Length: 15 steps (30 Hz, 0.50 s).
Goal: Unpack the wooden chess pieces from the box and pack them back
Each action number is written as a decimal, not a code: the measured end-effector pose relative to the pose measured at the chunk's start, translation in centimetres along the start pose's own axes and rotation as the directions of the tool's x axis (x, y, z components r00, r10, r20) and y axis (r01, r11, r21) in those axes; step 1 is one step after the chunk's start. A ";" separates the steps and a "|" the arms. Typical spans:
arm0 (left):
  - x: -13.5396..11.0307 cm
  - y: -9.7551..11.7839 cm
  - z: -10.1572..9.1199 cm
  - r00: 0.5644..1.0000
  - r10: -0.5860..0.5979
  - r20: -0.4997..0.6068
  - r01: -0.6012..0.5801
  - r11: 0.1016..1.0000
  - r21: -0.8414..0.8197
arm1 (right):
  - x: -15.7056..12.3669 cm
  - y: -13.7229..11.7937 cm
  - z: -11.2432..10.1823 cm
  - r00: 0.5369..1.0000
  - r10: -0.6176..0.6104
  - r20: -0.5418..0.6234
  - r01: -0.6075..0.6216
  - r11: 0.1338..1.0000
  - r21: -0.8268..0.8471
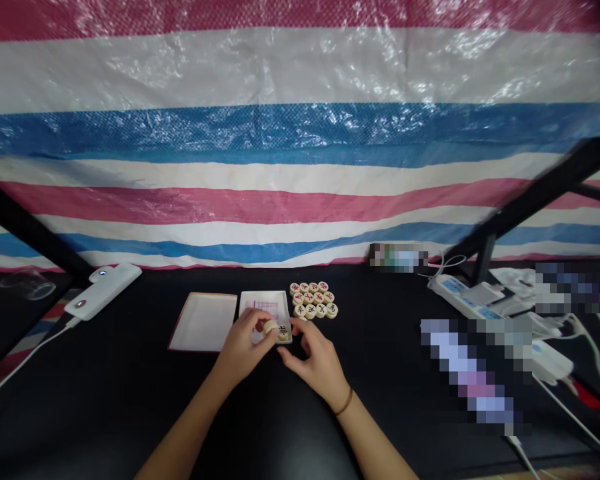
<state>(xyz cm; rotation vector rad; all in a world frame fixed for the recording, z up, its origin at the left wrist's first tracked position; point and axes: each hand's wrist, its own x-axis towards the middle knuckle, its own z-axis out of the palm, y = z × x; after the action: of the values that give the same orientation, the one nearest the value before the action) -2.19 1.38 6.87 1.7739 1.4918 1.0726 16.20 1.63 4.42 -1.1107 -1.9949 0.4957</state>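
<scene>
My left hand [244,348] pinches a round wooden chess piece [271,326] over the near edge of a small white box [265,303] with a red grid inside. Another piece with a black character [283,331] lies right beside it in the box. My right hand [314,357] rests just right of the box, fingers curled, thumb toward that piece; I see nothing held in it. A cluster of several wooden pieces with red and black characters [314,300] lies on the black table to the box's right. The box's white lid [204,322] lies to the left.
A white power bank with a cable [103,291] lies at the left. Power strips and cables [480,300] crowd the right side, with blurred items near them. A striped tarp [300,133] hangs behind the black table [130,400]. Black frame bars slant at both sides.
</scene>
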 end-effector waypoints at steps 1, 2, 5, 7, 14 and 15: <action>-0.2 0.2 0.7 0.999 -0.043 0.029 0.046 0.995 -0.084 | 0.0 -0.2 0.1 1.000 -0.027 0.014 0.027 0.999 0.022; -0.4 0.4 1.3 0.994 -0.085 0.071 0.096 0.981 -0.170 | -0.1 -0.5 0.2 0.999 -0.045 0.021 0.044 0.998 0.039; -0.9 0.4 2.7 0.969 -0.175 0.176 0.231 0.894 -0.383 | -0.2 -0.7 0.3 0.999 -0.049 -0.005 0.049 0.998 0.043; -1.0 0.2 3.1 0.957 -0.213 0.197 0.284 0.827 -0.485 | -0.1 -0.4 0.1 0.999 -0.016 -0.034 0.017 1.000 0.022; -0.3 -1.6 2.5 0.960 -0.218 -0.176 0.127 0.899 -0.419 | 0.5 2.3 -2.0 0.954 0.257 -0.156 -0.277 0.953 -0.121; -0.2 -2.0 2.4 0.957 -0.164 -0.240 0.070 0.931 -0.358 | 0.5 2.7 -2.2 0.947 0.284 -0.152 -0.306 0.940 -0.149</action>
<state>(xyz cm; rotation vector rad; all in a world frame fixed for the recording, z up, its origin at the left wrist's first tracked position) -1.20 1.79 3.95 1.3186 1.4328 1.4557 19.19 3.48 4.21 -1.5244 -1.7914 0.3989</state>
